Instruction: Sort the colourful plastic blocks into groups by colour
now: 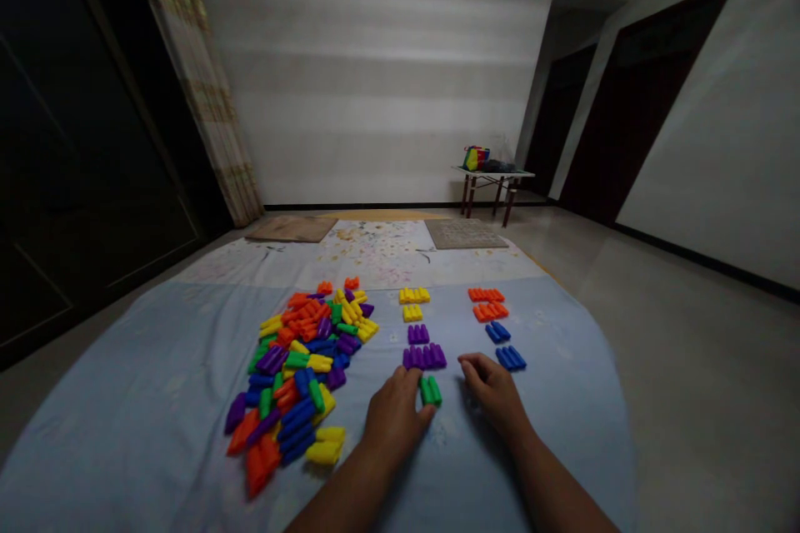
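Note:
On the blue cloth, a small green plastic piece of joined tubes (431, 391) lies between the fingertips and thumb of my left hand (395, 418). The fingers are at its upper left and the thumb is at its lower edge. My right hand (493, 393) hovers to the right with fingers curled in, and nothing shows in it. Just above the green piece are two purple pieces (425, 356), with yellow pieces (414, 296) farther up that column. Beyond my right hand, blue pieces (511, 358) and orange pieces (486, 295) form another column.
A mixed heap of coloured tube pieces (306, 350) spreads over the left of the cloth-covered table (162, 400). Two flat mats (466, 233) lie at its far edge. A small folding table (493, 174) with a colourful bag stands near the back wall.

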`<move>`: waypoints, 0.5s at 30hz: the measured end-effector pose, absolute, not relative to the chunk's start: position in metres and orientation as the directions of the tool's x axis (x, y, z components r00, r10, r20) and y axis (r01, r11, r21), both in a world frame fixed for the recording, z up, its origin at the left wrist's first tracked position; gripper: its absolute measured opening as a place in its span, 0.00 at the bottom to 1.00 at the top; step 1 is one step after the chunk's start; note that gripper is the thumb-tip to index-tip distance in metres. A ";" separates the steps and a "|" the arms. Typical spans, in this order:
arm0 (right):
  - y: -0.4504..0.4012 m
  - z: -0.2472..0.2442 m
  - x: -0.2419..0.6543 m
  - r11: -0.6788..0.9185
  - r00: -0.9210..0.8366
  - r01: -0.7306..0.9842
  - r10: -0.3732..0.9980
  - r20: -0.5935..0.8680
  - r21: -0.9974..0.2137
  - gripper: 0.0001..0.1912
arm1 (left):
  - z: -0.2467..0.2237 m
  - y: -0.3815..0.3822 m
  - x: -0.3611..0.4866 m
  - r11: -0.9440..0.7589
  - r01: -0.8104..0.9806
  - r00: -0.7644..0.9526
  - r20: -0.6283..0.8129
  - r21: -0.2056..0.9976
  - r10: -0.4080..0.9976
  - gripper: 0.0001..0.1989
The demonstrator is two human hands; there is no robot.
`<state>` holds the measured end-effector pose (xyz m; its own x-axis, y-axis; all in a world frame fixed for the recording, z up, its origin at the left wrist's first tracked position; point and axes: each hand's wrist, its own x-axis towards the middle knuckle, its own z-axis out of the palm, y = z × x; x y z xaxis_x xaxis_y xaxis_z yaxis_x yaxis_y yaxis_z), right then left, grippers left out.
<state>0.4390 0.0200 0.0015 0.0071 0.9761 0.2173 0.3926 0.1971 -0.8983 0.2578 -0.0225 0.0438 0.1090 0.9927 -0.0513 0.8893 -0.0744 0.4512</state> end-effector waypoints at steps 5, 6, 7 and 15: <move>0.020 0.001 0.440 0.180 0.006 0.386 0.980 0.197 -0.905 0.22 | 0.047 -0.031 0.245 -0.091 0.796 0.108 0.008 0.599 0.994 0.22; 0.019 0.001 0.440 0.171 0.012 0.388 0.982 0.191 -0.905 0.23 | 0.049 -0.033 0.239 -0.096 0.783 0.102 0.025 0.614 0.994 0.20; 0.018 0.002 0.440 0.165 0.015 0.389 0.982 0.186 -0.906 0.23 | 0.052 -0.034 0.232 -0.101 0.777 0.092 0.046 0.621 0.995 0.19; 0.014 0.006 0.441 0.174 -0.012 0.366 0.983 0.182 -0.914 0.18 | 0.080 -0.019 0.123 0.037 0.929 -0.151 0.284 0.369 0.947 0.17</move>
